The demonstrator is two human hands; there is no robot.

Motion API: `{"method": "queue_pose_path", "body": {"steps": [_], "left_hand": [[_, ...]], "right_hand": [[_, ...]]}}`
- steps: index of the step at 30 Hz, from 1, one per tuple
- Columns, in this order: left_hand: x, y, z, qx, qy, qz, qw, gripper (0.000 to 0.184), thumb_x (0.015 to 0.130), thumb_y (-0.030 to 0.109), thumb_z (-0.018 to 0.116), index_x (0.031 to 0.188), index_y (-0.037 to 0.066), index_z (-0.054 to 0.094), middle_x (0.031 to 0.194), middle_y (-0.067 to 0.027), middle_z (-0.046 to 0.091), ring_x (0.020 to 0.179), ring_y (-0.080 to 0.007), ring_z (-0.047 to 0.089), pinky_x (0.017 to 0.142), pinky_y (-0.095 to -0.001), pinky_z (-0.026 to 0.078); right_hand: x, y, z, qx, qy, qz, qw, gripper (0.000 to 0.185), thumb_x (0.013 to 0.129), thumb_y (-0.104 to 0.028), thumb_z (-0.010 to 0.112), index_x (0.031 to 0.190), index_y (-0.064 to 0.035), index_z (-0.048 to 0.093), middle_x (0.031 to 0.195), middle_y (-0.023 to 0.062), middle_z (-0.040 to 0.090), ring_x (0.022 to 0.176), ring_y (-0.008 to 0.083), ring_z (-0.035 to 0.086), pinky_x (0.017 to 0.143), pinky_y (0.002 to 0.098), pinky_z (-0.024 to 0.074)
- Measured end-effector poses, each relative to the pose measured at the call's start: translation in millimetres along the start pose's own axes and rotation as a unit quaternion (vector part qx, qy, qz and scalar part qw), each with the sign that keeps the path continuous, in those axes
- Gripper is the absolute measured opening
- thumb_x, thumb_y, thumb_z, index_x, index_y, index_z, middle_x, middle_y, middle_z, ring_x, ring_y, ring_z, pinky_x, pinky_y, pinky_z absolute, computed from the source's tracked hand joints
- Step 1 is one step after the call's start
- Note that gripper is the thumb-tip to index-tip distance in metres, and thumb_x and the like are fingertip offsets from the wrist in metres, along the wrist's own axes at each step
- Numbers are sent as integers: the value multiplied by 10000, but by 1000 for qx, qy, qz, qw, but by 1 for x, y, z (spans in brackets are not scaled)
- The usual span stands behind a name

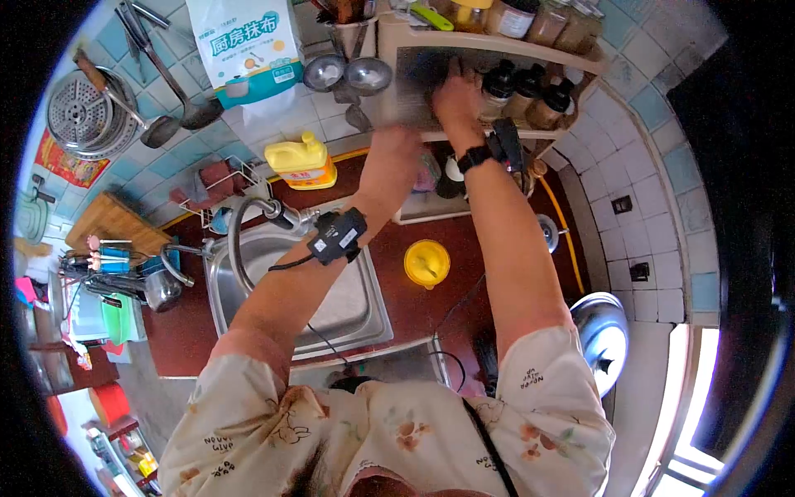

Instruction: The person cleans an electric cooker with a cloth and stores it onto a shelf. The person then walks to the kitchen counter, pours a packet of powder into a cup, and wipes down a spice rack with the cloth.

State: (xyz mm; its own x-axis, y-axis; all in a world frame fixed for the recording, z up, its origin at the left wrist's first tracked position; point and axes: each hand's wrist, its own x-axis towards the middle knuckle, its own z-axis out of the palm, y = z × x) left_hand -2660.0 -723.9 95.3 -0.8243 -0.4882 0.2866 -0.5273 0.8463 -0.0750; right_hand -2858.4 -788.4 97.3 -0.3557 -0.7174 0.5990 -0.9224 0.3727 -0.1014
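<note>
My right hand [458, 101], with a dark band at the wrist, reaches into the middle level of a beige shelf [490, 43]. It is against the dark back panel [421, 73], left of several black-capped jars [498, 85]. Its fingertips are indistinct, so what they hold, if anything, cannot be seen. My left hand [399, 147] is lower and to the left, near the shelf's left end. Motion smears its fingers. A small device [339, 235] is strapped to the left forearm, and another dark device [507, 145] sits by the right wrist.
Below left is a steel sink [364, 319] with a curved faucet [238, 240]. A yellow bottle [301, 161] stands behind it. On the red counter are a round yellow container [426, 263] and, at the right, a metal lid [599, 340]. Ladles [368, 76] hang beside the shelf.
</note>
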Motion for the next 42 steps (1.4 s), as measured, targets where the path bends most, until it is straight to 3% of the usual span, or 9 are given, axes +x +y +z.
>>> {"method": "queue_pose_path", "body": {"steps": [6,12,14,18,21,24,28,31,42], "left_hand": [[-3,-4,2,68,60,17,996,309,833,162,601,1112,93,714,1198,-61,616,1235,-259,478,1077,-480,357],[-2,-5,1,63,78,22,995,277,830,169,603,1063,88,729,1178,-59,618,1199,-252,490,1071,-475,365],[0,-2,-1,79,69,21,994,277,829,169,604,1060,81,729,1178,-59,617,1196,-252,490,1064,-470,370],[0,-4,3,57,101,32,993,285,825,163,604,1067,72,723,1184,-60,612,1203,-258,486,1045,-463,381],[-4,-7,6,32,104,34,993,300,816,161,611,1081,69,719,1190,-64,607,1210,-265,483,1030,-460,386],[-4,-8,3,20,106,36,993,318,802,160,623,1093,67,715,1187,-64,606,1215,-270,481,1014,-455,387],[-4,-7,4,43,133,37,989,323,788,156,631,1087,65,715,1181,-61,604,1225,-272,475,1005,-445,385],[-2,-3,0,7,73,39,997,329,788,156,628,1088,50,710,1196,-68,598,1215,-272,474,994,-445,389],[-2,-1,-2,40,90,5,995,326,857,160,589,1138,24,681,1170,-60,613,1174,-245,505,972,-441,415]], "right_hand": [[7,-33,14,36,-168,-26,985,489,903,-277,606,1377,-155,589,1289,180,640,1235,408,549,1033,497,473],[-2,-24,28,243,-137,-40,959,413,899,-271,632,1275,-99,625,1253,181,656,1245,397,563,1010,478,503],[-7,-16,18,124,-118,73,983,418,893,-283,644,1260,-83,629,1256,180,658,1247,387,569,1019,467,502],[-4,-12,8,10,-149,89,985,427,888,-290,658,1253,-70,633,1299,176,648,1252,376,577,1011,451,512],[5,-29,-14,46,-240,111,963,332,893,-269,621,1135,-54,697,1159,180,708,1043,367,697,831,480,575],[-17,-37,12,92,-191,-78,974,278,865,-223,624,1057,-43,716,1061,189,730,1016,384,703,819,498,578],[-10,-21,16,183,-202,-100,957,251,844,-206,633,1031,-61,717,1025,192,733,957,381,716,825,495,584],[-4,-5,-2,96,-256,23,962,365,860,-224,606,1195,-101,679,1149,248,689,1059,420,671,911,513,540],[-2,-14,-20,109,-303,-143,936,387,807,-227,593,1161,-134,718,1126,231,699,1049,446,655,930,505,528]]}}
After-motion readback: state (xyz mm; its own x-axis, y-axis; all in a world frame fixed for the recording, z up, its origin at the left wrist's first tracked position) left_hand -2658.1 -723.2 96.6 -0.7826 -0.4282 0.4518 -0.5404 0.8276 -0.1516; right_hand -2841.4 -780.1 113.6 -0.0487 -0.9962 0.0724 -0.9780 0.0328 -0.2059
